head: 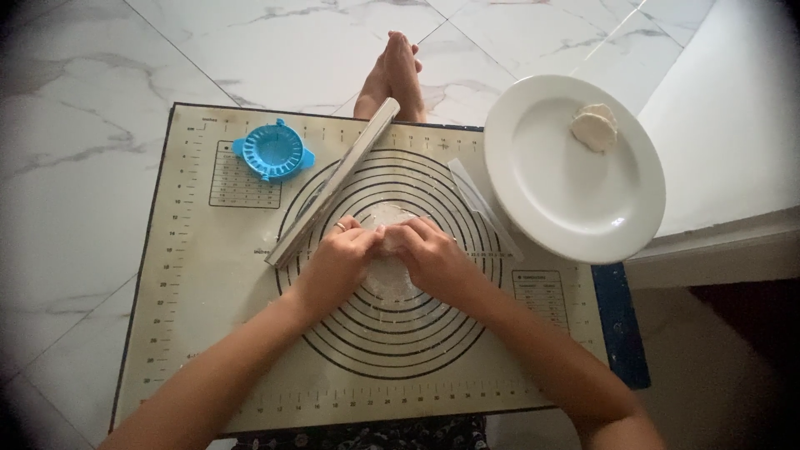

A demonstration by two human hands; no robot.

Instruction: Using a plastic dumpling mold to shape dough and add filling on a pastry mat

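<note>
A thin, pale round of dough (388, 275) lies at the centre of the ringed baking mat (208, 292). My left hand (335, 265), with a ring on one finger, and my right hand (433, 258) meet over the dough, fingertips pinching its upper part together. The dough's middle is partly hidden under my fingers. A metal rolling pin (333, 182) lies diagonally just left of my left hand.
A blue round dumpling press (273, 151) sits on the mat's upper left. A white plate (550, 192) with a folded dough piece (595, 127) rests at the right, over a low white ledge (733, 125). A clear plastic strip (483, 208) lies beside the plate. Bare feet (392, 77) rest beyond the mat on a marble floor.
</note>
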